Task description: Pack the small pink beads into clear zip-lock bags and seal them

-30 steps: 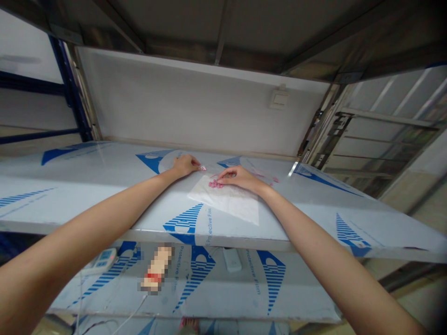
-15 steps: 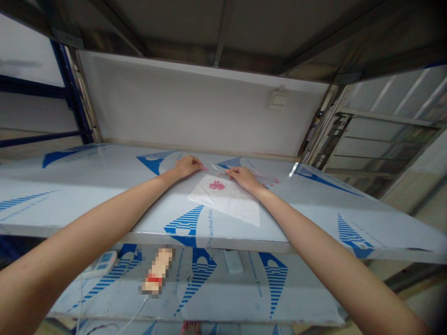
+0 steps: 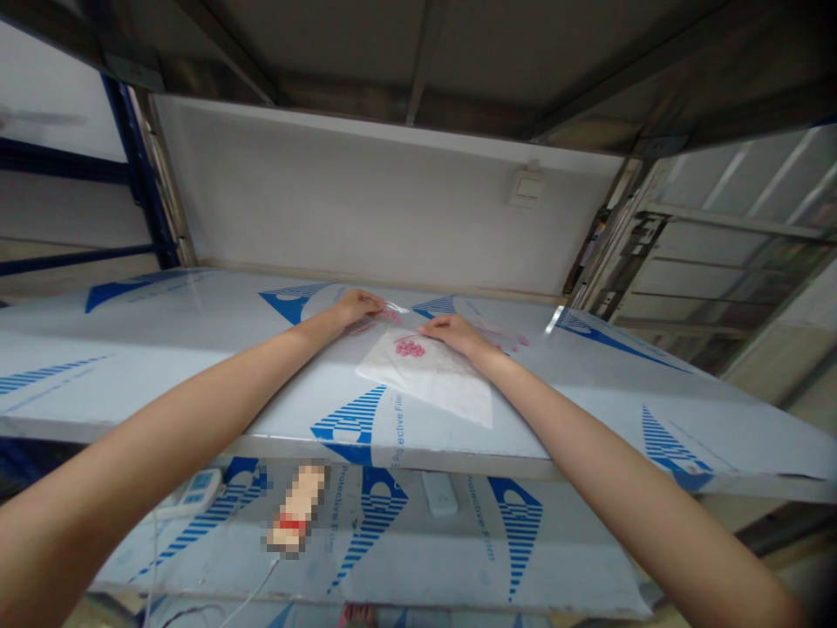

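Small pink beads lie in a cluster on a white tissue-like sheet in the middle of the upper shelf. My left hand is closed beyond the sheet's left corner, fingertips at more pink beads beside shiny clear plastic. What sits between those fingertips is too small to make out. My right hand pinches a thin pinkish strand that reaches left over the sheet, just above the cluster. Further loose pink pieces lie right of this hand.
The upper shelf carries blue-printed protective film. A metal panel hangs overhead, with a white wall and switch behind. On the lower shelf are a white device, a pixelated object with a cable and a pale block.
My left fingers now sit among more visible pink beads and clear plastic. The right hand stays nearly in place, its strand now reaching over the cluster. The view has shifted slightly.
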A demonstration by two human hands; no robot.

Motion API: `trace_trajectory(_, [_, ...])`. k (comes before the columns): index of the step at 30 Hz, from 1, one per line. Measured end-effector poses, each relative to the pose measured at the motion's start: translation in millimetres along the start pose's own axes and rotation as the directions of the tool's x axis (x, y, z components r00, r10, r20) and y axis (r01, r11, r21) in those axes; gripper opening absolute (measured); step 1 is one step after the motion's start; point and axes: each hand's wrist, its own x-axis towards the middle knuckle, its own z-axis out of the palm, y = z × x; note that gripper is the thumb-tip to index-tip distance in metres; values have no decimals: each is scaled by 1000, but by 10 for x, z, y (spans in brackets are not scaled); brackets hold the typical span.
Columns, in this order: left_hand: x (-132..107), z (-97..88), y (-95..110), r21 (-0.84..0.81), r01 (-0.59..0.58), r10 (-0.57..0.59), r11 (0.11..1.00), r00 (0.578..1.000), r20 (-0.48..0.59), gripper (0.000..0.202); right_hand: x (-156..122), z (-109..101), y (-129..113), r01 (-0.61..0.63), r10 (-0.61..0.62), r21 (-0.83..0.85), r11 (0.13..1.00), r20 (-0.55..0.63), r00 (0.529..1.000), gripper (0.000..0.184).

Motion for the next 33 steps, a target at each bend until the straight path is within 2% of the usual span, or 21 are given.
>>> trace_trajectory(5, [-45, -8, 37, -52, -67, 67, 996, 998, 5, 16, -17, 11, -17, -6, 1, 120, 993, 38, 999, 9])
trace_trajectory(10, [-111, 5, 131, -98, -62, 59, 993, 998, -31, 25, 14, 40, 15, 9, -12, 85, 996, 38, 999, 7])
trace_trajectory(15, [-145, 13, 211, -109, -138, 129, 984, 988, -82, 22, 13, 64, 55, 30, -31, 46, 999, 25, 999, 13])
trace_trajectory(19, [-170, 21, 261, -143, -173, 159, 974, 982, -106, 18, 20, 59, 80, 44, -46, 65, 997, 29, 999, 15])
trace_trajectory(26, [-169, 41, 274, -208, -242, 216, 948, 966, -143, 19, -5, 11, 44, 69, -83, 135, 988, 104, 991, 15])
trace_trajectory(30, [-173, 43, 261, -267, -288, 266, 920, 957, -116, 24, -21, -15, 26, 51, -68, 146, 988, 115, 991, 13])
trace_trajectory(33, [-216, 55, 299, -298, -288, 279, 910, 958, -71, 35, -10, -31, 37, 40, -58, 143, 989, 126, 990, 16])
